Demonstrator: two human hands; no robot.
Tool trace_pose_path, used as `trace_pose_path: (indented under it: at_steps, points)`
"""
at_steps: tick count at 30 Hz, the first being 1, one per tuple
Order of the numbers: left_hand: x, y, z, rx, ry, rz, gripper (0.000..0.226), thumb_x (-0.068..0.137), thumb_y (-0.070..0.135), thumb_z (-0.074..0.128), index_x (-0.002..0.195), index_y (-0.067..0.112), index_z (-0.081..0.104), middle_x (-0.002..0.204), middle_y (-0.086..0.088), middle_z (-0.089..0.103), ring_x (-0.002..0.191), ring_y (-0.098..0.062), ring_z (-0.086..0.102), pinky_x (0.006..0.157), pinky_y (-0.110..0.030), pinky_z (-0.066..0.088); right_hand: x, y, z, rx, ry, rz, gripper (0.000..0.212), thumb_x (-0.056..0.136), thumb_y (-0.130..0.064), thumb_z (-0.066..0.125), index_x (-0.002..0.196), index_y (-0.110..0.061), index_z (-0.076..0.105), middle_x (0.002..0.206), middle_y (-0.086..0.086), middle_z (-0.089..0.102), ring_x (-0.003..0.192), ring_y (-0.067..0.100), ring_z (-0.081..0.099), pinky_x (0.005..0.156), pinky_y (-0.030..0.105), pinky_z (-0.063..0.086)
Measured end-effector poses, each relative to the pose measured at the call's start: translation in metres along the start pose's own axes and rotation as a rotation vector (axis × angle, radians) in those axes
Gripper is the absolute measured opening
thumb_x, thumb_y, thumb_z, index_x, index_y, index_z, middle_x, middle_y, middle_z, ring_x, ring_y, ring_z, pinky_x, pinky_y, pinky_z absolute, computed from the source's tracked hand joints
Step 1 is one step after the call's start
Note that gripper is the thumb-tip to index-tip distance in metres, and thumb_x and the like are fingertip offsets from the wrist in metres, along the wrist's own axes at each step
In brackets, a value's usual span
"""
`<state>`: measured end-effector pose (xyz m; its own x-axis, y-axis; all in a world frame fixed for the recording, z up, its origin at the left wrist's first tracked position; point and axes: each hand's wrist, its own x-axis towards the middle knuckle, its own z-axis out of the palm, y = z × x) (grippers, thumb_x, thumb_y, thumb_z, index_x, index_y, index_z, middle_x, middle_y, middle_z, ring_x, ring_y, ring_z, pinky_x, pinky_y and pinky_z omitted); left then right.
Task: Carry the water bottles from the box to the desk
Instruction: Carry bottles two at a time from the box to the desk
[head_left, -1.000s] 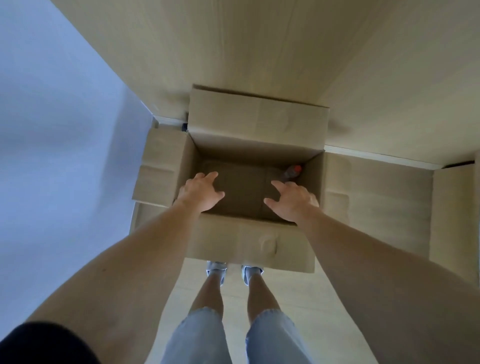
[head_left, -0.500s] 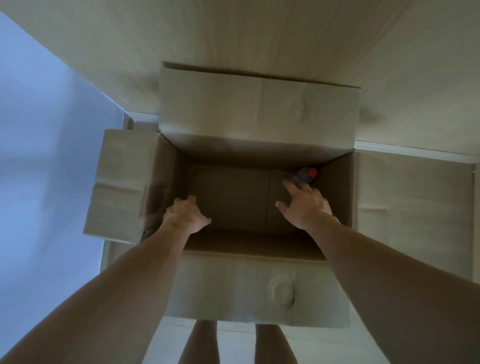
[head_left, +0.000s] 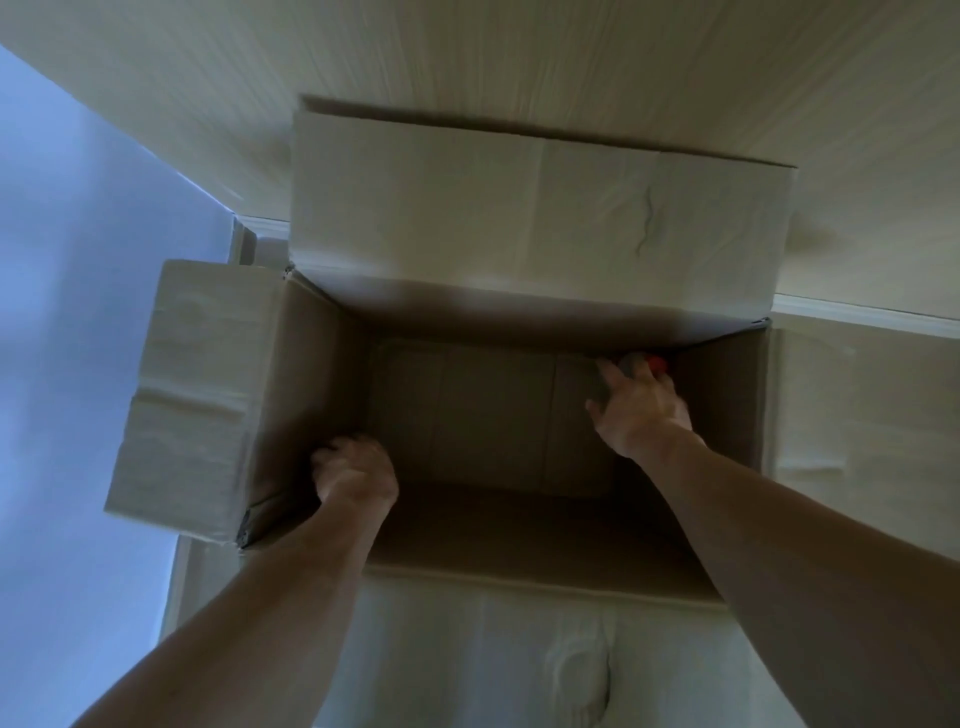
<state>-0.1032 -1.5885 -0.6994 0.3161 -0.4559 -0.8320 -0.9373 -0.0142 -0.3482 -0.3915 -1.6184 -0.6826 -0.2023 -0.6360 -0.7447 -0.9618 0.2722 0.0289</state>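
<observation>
Cardboard flaps folded outward leave the box (head_left: 322, 395) open from above, and at its eight o'clock corner the left hand (head_left: 358, 470) rests curled and empty, seemingly to brace the person's lean. At two o'clock, the right hand (head_left: 636, 405) reaches the red-capped water bottle (head_left: 655, 364) in the far corner, fingers closing around it, though I cannot tell if the grip is complete.

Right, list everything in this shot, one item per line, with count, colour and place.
Open brown cardboard box: one, brown, centre, four flaps folded outward.
Red-capped water bottle: one, red cap and greyish body, far right corner inside the box, mostly hidden by the right hand.
Pale wood-grain panel: one, beige, behind the box.
Blue-white wall: one, at the left.
White skirting strip: one, right of the far flap.
Left hand: one, inside the box at its left wall, fingers curled.
Right hand: one, reaching onto the bottle; grip unclear.
</observation>
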Motion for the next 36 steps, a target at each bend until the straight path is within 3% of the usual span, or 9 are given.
trace_pose_path:
  at_steps: [5, 11, 21, 27, 31, 36]
  points:
    - [0.006, 0.005, -0.001, 0.172, 0.065, 0.102, 0.041, 0.104, 0.007, 0.042, 0.137, 0.022, 0.059, 0.136, -0.006, 0.060, 0.125, -0.028, 0.058, 0.094, -0.036, 0.053, 0.015, 0.000, 0.000, -0.047, -0.018, 0.028, 0.057, 0.101, -0.037, 0.047, 0.153, -0.030, 0.025, 0.159, 0.005, 0.017, 0.146, 0.036, 0.016, 0.110, 0.051, 0.034]
    - [0.003, 0.020, -0.009, 0.235, 0.145, 0.212, 0.029, 0.100, 0.007, 0.055, 0.125, 0.019, 0.063, 0.116, -0.003, 0.067, 0.104, -0.017, 0.069, 0.080, -0.029, 0.057, 0.039, 0.004, 0.006, -0.068, -0.029, 0.088, 0.056, 0.095, -0.022, 0.052, 0.148, -0.024, 0.034, 0.154, 0.009, 0.021, 0.140, 0.037, 0.024, 0.107, 0.050, 0.039]
    - [-0.002, 0.067, -0.033, 0.072, 0.297, 0.450, 0.030, 0.095, 0.010, 0.065, 0.125, 0.015, 0.059, 0.114, -0.007, 0.064, 0.103, -0.021, 0.065, 0.083, -0.032, 0.054, 0.065, 0.009, 0.028, -0.100, -0.001, 0.177, 0.051, 0.098, -0.020, 0.045, 0.147, -0.014, 0.035, 0.151, 0.013, 0.023, 0.137, 0.044, 0.023, 0.107, 0.051, 0.036]
    - [0.009, 0.082, -0.033, -0.042, 0.355, 0.502, 0.027, 0.095, 0.018, 0.067, 0.121, 0.014, 0.063, 0.111, -0.007, 0.067, 0.102, -0.020, 0.067, 0.080, -0.028, 0.050, 0.069, 0.023, 0.042, -0.226, 0.051, 0.107, 0.043, 0.102, -0.013, 0.038, 0.145, -0.016, 0.041, 0.140, 0.018, 0.034, 0.122, 0.042, 0.043, 0.093, 0.047, 0.047]
    - [0.025, 0.078, -0.024, -0.232, 0.386, 0.540, 0.045, 0.094, 0.028, 0.069, 0.135, 0.018, 0.054, 0.130, -0.007, 0.056, 0.113, -0.024, 0.063, 0.094, -0.036, 0.055, 0.072, 0.027, 0.054, -0.175, 0.127, 0.017, 0.049, 0.100, -0.002, 0.040, 0.147, -0.017, 0.040, 0.142, 0.017, 0.035, 0.118, 0.040, 0.049, 0.085, 0.045, 0.052]
    - [0.040, 0.068, -0.005, -0.486, 0.352, 0.513, 0.059, 0.091, 0.033, 0.071, 0.145, 0.022, 0.047, 0.140, -0.007, 0.054, 0.127, -0.025, 0.055, 0.106, -0.042, 0.049, 0.066, 0.007, 0.058, -0.068, 0.239, -0.092, 0.046, 0.097, 0.002, 0.041, 0.141, -0.010, 0.045, 0.145, 0.017, 0.037, 0.116, 0.039, 0.054, 0.089, 0.043, 0.048]
